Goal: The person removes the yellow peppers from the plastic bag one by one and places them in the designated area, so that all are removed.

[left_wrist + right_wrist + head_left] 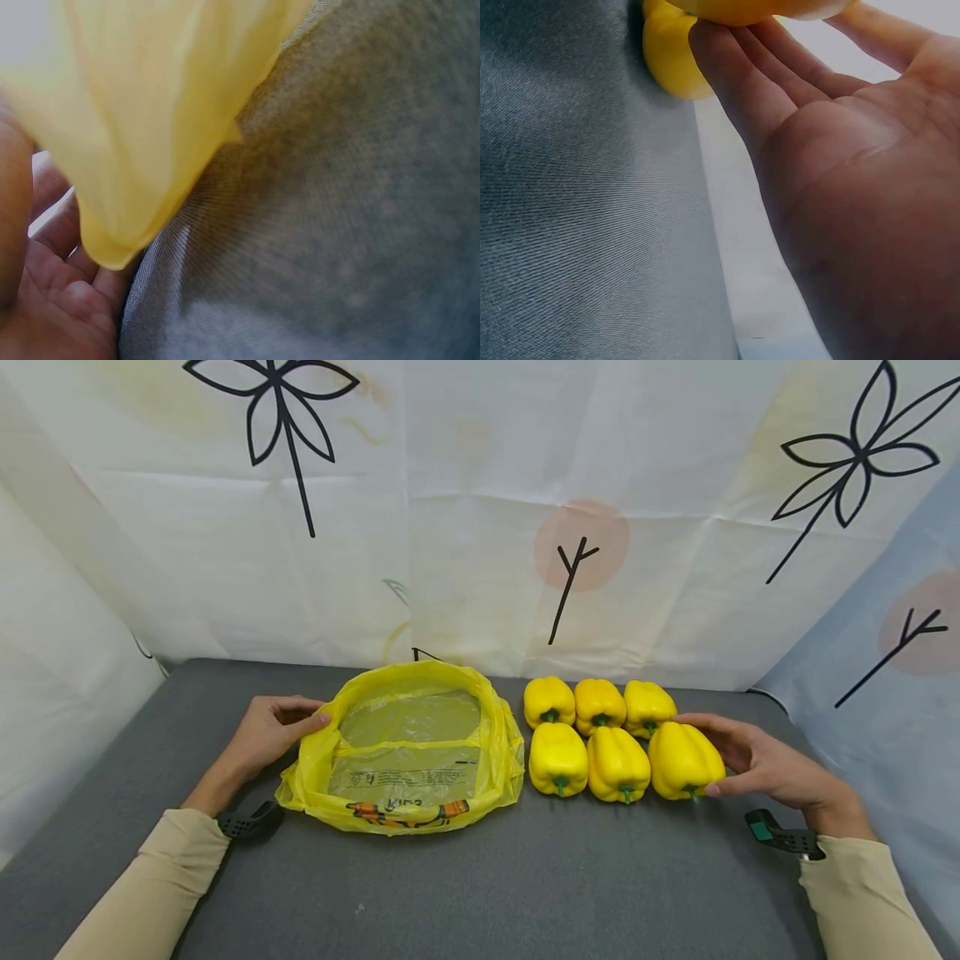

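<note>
A yellow plastic bag (501, 752) lies on the grey table with its mouth spread wide and facing up. My left hand (262, 735) pinches the bag's left rim between thumb and fingers; a fold of yellow film (142, 150) hangs beside the palm in the left wrist view. To the right of the bag, several yellow bell peppers stand in two rows. With thumb in front and fingers behind, my right hand (776, 766) grips the front row's rightmost bell pepper (684, 758). In the right wrist view that pepper (742, 9) shows at the top edge, against the fingertips.
Next to the held pepper are two more front-row peppers (618, 763) and a back row of three (600, 702). The grey table (480, 893) ends at a white patterned cloth (472, 568) behind and at the sides. Dark bands (251, 821) circle both wrists.
</note>
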The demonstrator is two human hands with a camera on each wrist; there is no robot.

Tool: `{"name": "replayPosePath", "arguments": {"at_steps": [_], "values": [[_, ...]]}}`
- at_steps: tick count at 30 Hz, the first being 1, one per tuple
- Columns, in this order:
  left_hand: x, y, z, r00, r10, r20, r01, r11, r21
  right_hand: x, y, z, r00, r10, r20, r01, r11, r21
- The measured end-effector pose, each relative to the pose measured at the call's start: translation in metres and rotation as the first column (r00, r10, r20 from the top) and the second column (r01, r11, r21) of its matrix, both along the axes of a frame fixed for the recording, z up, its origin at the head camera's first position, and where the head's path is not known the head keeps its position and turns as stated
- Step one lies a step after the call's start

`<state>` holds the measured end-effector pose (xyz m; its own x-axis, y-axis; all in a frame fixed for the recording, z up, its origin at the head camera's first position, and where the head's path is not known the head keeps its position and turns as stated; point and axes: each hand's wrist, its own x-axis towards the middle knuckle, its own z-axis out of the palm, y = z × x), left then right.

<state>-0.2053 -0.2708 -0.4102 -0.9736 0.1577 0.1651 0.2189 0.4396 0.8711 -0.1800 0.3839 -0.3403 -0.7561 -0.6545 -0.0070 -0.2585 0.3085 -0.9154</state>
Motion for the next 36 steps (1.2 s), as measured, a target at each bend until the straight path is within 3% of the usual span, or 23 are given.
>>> {"name": "replayPosePath", "arguments": {"at_steps": [11, 24, 36], "values": [[-0.001, 0.000, 0.000, 1.000, 0.000, -0.006, 0.000, 1.000, 0.001, -0.004, 0.001, -0.010, 0.998, 0.022, 0.063, -0.023, 1.000, 0.009], [-0.001, -0.001, 0.000, 1.000, -0.005, -0.003, 0.005, 1.000, 0.007, -0.008, 0.002, -0.018, 0.985, 0.082, 0.153, -0.075, 0.996, -0.049], [0.000, 0.001, 0.001, 1.000, 0.000, -0.002, 0.000, 1.000, -0.008, -0.007, 0.000, -0.022, 0.986, 0.018, 0.168, -0.019, 1.000, 0.005]]}}
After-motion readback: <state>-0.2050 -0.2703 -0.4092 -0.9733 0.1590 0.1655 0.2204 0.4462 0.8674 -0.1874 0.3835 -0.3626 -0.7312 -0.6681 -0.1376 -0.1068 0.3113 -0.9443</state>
